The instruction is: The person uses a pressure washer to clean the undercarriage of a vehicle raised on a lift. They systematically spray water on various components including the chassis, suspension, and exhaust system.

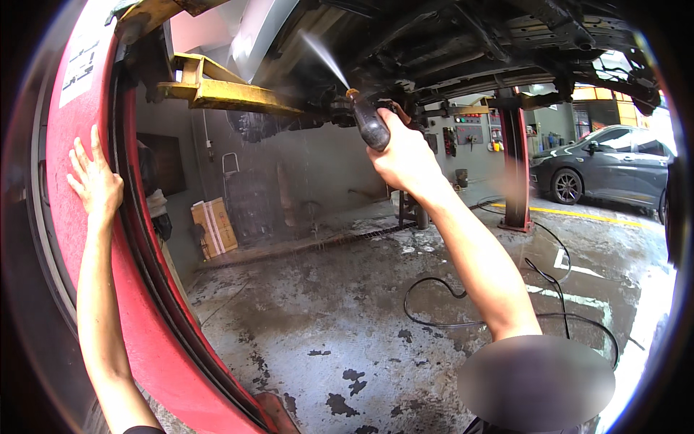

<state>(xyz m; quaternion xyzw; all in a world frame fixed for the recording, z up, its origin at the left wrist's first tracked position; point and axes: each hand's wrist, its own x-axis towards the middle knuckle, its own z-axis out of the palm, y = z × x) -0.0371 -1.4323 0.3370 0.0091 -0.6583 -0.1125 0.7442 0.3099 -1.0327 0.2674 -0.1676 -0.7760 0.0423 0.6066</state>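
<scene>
My left hand (97, 179) lies with spread fingers against the red lift post (166, 333) at the left. Raised in the middle of the view, my right hand (406, 153) is wrapped round a black spray gun (369, 123) with an orange-brown tip. From that tip a white jet of spray (325, 58) shoots up and to the left. It points at the dark underside of a raised vehicle (448, 36). My right fingers partly hide the gun's grip and trigger.
A yellow lift arm (231, 95) reaches under the vehicle from the red post. A black hose (463, 324) loops over the wet, patchy floor (325, 304). Farther off stand a second red post (515, 166), a grey car (614, 166) and a cardboard box (215, 228).
</scene>
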